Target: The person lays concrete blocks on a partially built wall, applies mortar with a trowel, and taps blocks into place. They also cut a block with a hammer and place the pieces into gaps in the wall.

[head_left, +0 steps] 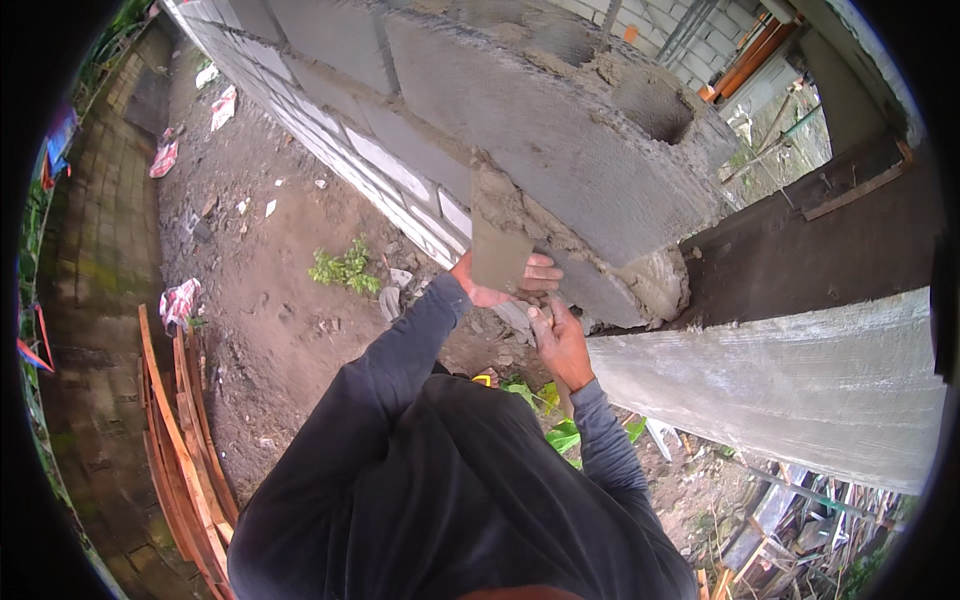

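Trowel [499, 258], gripped by curled right hand [563, 348], overlaps the open left hand [488, 297].

The block wall [550, 150] is mid-grey along its upper edge and nearly white lower down, its joints drawing a grid; the mortar [655, 285] at its near corner is brownish grey, and the flat plate [500, 260] a dull grey-tan. Pale grey streaks the beam [770, 375], under a dark brown board [810, 240]. The shirt [470, 490] is plain charcoal. On the brown ground [290, 390] are a bright green plant [345, 266], red-and-white patterned scraps [180, 302] and, toward the left edge, orange-brown wood strips [185, 450]
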`<state>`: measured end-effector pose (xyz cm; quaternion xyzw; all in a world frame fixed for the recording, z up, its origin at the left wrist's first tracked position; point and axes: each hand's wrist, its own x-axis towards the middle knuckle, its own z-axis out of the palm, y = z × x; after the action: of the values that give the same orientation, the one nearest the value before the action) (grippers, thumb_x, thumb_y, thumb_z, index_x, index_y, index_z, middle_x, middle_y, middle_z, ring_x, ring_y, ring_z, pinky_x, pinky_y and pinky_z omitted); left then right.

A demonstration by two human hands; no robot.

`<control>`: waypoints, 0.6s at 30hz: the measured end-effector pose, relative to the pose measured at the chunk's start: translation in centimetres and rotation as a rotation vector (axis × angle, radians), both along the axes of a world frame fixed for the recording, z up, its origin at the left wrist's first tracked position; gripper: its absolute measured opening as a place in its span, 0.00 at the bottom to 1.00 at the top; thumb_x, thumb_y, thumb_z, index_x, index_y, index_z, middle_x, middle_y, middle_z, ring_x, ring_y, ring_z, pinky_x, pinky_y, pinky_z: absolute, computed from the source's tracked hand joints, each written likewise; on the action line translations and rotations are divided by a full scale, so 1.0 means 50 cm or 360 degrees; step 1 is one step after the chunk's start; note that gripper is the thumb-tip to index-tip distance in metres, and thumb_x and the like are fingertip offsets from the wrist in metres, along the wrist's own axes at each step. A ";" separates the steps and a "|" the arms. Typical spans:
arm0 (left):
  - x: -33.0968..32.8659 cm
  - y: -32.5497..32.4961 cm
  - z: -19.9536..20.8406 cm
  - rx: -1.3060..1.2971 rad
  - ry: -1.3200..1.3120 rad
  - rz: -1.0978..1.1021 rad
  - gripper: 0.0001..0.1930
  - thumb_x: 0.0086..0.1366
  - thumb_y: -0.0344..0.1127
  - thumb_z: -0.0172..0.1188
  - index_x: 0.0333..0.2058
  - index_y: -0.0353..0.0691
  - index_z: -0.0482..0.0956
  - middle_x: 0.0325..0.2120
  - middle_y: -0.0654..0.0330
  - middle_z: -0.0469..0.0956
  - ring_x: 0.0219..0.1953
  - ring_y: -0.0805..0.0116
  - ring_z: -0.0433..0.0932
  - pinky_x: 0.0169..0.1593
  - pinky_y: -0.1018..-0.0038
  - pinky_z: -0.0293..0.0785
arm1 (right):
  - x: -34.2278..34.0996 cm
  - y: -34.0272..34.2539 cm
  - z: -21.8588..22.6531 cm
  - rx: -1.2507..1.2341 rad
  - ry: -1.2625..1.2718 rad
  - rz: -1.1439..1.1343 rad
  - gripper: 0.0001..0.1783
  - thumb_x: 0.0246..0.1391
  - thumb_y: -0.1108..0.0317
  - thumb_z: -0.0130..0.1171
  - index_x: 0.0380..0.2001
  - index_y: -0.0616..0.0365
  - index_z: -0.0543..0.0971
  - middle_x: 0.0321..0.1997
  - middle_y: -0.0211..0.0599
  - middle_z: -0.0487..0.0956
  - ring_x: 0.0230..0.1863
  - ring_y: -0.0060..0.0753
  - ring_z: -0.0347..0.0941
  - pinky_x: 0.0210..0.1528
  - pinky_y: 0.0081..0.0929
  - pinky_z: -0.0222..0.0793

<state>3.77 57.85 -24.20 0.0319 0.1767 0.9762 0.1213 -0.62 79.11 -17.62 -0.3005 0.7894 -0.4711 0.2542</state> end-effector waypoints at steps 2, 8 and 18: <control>-0.017 0.029 -0.009 -0.0036 0.0063 -0.0041 0.41 0.74 0.61 0.36 0.67 0.24 0.59 0.67 0.36 0.61 0.68 0.41 0.63 0.69 0.49 0.61 | -0.001 0.036 -0.003 0.0046 0.0051 -0.0029 0.19 0.64 0.55 0.60 0.43 0.62 0.76 0.19 0.46 0.72 0.19 0.34 0.65 0.26 0.36 0.63; -0.029 0.042 -0.024 0.0427 0.0000 -0.0123 0.49 0.69 0.68 0.39 0.70 0.26 0.52 0.72 0.37 0.50 0.73 0.44 0.55 0.73 0.53 0.54 | -0.010 0.084 0.019 0.0156 0.0141 -0.0022 0.19 0.64 0.56 0.60 0.43 0.63 0.76 0.14 0.41 0.66 0.17 0.31 0.60 0.22 0.35 0.60; -0.048 0.115 0.025 0.0506 -0.0215 -0.0176 0.47 0.69 0.71 0.33 0.70 0.34 0.56 0.68 0.36 0.59 0.68 0.41 0.63 0.69 0.54 0.63 | -0.009 0.172 0.070 0.0199 0.0133 -0.0058 0.18 0.64 0.57 0.61 0.44 0.62 0.76 0.18 0.45 0.75 0.18 0.35 0.69 0.26 0.35 0.67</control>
<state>1.37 63.60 -22.94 -0.0055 0.0097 0.9836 0.1798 -1.08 87.69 -14.15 -0.2889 0.8325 -0.4126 0.2307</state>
